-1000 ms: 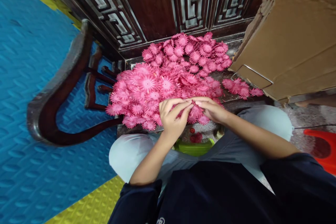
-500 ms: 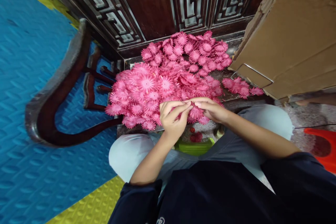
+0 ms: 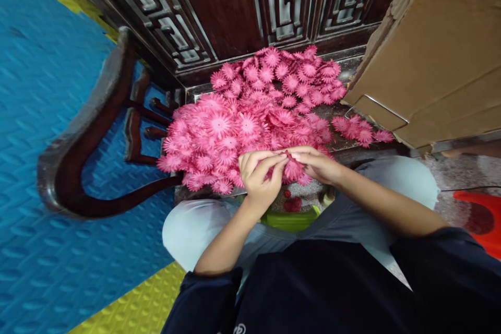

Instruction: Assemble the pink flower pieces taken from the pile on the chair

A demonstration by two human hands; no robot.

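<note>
We held one pink flower pinched between both hands at the near edge of the heap on the desk: our left hand and right hand each clenched on it fingertip to fingertip, seemingly to work its thin, frilled, many-pointed petals, which looked papery or fabric-like.

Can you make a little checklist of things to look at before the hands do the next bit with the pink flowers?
1. Both hands on one flower: left hand and right hand pinch a pink flower together. Ok.
2. Grip firm enough: cannot tell.
3. More flowers within reach: flower pile lies right behind the hands. Ok.
4. Pile safely on the seat: flowers overhang the chair edge at left. Not ok.
5. Cardboard box beside the pile, apart from the hands. Ok.
</note>
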